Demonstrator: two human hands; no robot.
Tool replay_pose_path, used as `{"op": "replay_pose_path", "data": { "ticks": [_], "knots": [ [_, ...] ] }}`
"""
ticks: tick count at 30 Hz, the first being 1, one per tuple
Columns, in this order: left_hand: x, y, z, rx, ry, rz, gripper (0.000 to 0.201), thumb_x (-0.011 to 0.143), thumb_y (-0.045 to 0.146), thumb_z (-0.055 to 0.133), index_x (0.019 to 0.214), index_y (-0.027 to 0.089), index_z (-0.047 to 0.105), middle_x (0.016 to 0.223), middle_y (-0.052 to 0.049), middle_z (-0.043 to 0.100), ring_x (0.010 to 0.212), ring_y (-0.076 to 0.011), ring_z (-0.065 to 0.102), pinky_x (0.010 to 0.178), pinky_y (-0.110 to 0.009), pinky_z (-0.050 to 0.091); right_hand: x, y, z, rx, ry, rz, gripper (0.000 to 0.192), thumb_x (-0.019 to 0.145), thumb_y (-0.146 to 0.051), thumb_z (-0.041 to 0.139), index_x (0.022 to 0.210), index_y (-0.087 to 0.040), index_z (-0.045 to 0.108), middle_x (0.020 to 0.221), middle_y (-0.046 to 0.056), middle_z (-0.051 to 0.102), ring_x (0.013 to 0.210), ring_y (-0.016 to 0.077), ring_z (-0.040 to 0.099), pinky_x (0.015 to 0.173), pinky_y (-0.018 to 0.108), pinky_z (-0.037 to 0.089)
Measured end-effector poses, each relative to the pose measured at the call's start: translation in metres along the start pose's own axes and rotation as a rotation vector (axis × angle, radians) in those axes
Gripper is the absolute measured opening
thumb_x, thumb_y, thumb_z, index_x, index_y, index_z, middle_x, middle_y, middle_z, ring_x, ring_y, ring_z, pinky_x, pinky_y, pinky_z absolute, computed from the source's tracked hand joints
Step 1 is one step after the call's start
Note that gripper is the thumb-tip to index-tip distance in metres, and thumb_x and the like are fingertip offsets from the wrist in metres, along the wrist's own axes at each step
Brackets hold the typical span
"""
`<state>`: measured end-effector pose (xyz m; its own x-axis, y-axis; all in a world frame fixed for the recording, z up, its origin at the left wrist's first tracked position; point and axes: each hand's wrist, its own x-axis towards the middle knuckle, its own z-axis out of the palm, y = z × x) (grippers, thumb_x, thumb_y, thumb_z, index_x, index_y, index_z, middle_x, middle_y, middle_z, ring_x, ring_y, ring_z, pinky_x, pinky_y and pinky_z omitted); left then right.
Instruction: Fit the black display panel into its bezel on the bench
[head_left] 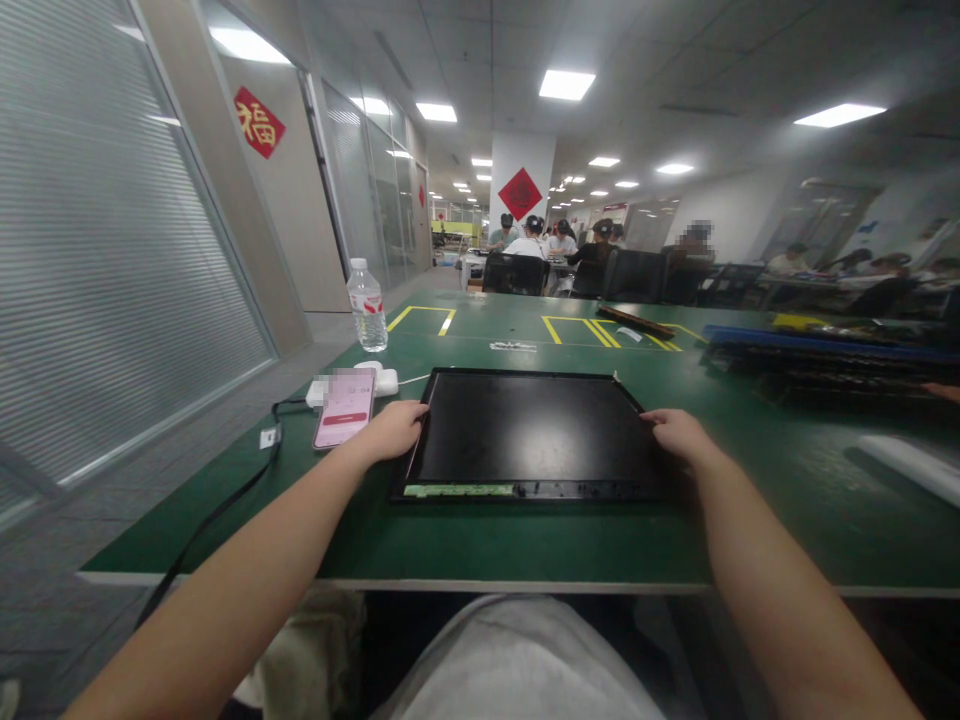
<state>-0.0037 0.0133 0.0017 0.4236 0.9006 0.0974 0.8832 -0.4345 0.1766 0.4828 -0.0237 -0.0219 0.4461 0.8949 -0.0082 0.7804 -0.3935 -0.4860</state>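
Observation:
A black flat display panel [525, 430] lies on the green table in front of me, its dark screen facing up and reflecting a ceiling light. Along its near edge runs a strip, green on the left and black on the right. My left hand [400, 428] grips the panel's left edge, thumb on top. On the opposite side my right hand [679, 436] holds the right edge, with its fingers curled and partly hidden beneath. Just left of my left hand, a pink-screened phone [345, 408] leans by white plugs or adapters [385, 381].
A water bottle [367, 305] stands at the back left. Black and blue long parts [817, 350] are stacked at the right, near a white roll-like object [911, 465] and another person's hand [941, 391]. A black cable [225, 505] crosses the left edge. Yellow tape [551, 330] marks the table [510, 545].

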Motion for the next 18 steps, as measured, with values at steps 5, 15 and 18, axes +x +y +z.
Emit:
{"op": "replay_pose_path", "data": {
  "ticks": [5,15,18],
  "knots": [
    [0.002,-0.003,0.002,0.029,-0.01,0.004,0.053,0.084,0.012,0.043,0.132,0.005,0.064,0.132,-0.019,0.064,0.123,-0.028,0.061,0.109,-0.033,0.042,-0.001,-0.001,0.002,0.03,0.017,0.006,0.05,0.073,-0.004,0.053,0.116,-0.018,0.075,0.118,0.012,0.072,0.105,0.0239,0.068,0.086,0.027,0.05],
    [0.004,-0.01,0.006,-0.002,-0.02,0.012,0.055,0.083,0.015,0.043,0.135,0.012,0.063,0.14,-0.015,0.06,0.127,-0.0282,0.057,0.112,-0.036,0.039,-0.001,0.001,0.002,0.08,0.02,0.023,0.041,0.072,-0.006,0.055,0.105,-0.018,0.076,0.107,0.011,0.074,0.095,0.0233,0.069,0.08,0.028,0.052],
    [0.004,-0.01,0.007,-0.001,-0.031,0.003,0.056,0.083,0.015,0.042,0.136,0.014,0.062,0.143,-0.013,0.058,0.131,-0.0268,0.055,0.113,-0.034,0.037,0.001,0.002,0.002,0.081,0.028,0.008,0.04,0.069,-0.004,0.055,0.1,-0.019,0.076,0.104,0.01,0.075,0.092,0.0231,0.069,0.079,0.028,0.052]
  ]
}}
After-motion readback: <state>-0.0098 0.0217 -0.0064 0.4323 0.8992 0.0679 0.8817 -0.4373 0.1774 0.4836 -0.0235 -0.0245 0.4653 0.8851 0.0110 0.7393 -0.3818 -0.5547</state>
